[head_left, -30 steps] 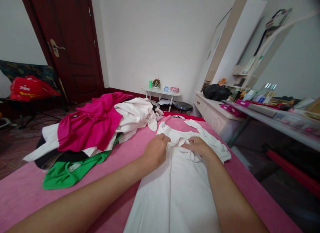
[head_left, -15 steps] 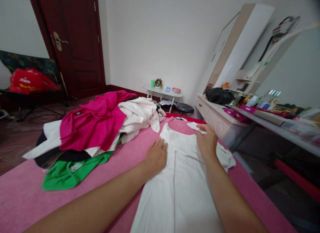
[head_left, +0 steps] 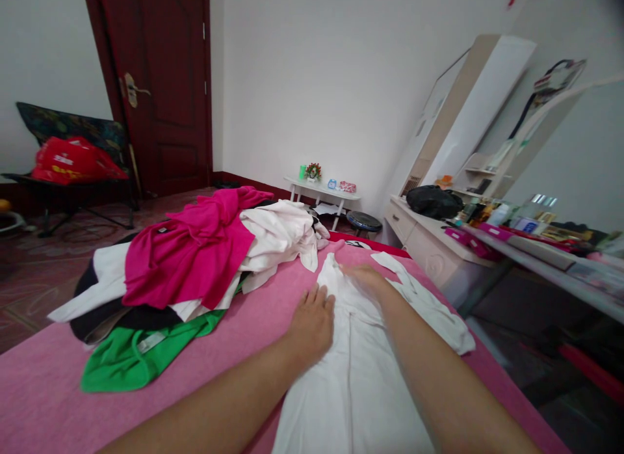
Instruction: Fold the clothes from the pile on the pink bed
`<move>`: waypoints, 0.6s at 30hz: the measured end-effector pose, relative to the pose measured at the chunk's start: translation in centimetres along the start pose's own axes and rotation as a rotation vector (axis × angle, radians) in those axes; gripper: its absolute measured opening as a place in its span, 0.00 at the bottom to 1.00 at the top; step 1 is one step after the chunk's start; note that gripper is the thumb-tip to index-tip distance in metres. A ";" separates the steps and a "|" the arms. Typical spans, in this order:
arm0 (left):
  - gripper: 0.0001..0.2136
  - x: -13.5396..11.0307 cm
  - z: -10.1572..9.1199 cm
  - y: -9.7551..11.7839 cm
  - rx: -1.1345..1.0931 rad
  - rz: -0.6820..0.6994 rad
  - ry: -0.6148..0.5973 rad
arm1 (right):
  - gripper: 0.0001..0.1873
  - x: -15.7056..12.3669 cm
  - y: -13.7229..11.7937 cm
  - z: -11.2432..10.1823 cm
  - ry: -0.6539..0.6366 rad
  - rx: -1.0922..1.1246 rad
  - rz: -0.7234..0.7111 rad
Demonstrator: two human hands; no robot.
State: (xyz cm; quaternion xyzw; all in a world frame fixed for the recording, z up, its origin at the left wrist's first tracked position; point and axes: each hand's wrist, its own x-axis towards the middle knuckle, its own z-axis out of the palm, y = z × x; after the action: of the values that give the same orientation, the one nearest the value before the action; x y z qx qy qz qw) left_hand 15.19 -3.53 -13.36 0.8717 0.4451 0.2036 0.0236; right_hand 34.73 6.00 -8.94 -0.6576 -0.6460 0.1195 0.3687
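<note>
A white garment with a seam down its middle lies lengthwise on the pink cover in front of me. My left hand rests flat along its left edge, fingers slightly spread. My right hand reaches across the top of the garment, with its fingers at the upper left shoulder area. Those fingers are blurred and look closed on the cloth; the forearm hides part of the garment's right side. Beyond that forearm, a white sleeve-like piece trails toward the cover's right edge.
On the left is a heap of clothes with a magenta garment, white cloth and a green garment. A cluttered dressing table stands at right. Farther back are a small white table and a stool.
My right hand has moved left from the garment's right shoulder across to its upper left, and the top looks narrower. The left hand stays on the left edge. The view has shifted slightly.
</note>
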 end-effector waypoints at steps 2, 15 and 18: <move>0.23 0.0 -0.1 0.0 -0.005 -0.001 -0.007 | 0.13 0.0 -0.3 0.0 -0.121 0.068 0.018; 0.23 -0.1 -0.5 0.1 -0.042 -0.037 -0.035 | 0.20 -1.5 0.8 1.8 0.151 -0.091 -0.096; 0.23 0.0 -0.3 0.1 -0.042 -0.043 -0.031 | 0.18 -1.4 -0.2 2.0 0.099 -0.292 -0.067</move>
State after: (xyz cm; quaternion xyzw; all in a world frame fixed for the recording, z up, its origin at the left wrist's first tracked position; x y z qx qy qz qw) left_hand 15.10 -3.65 -13.07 0.8642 0.4590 0.1990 0.0531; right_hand 33.11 5.31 -10.65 -0.6873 -0.6592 -0.0209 0.3044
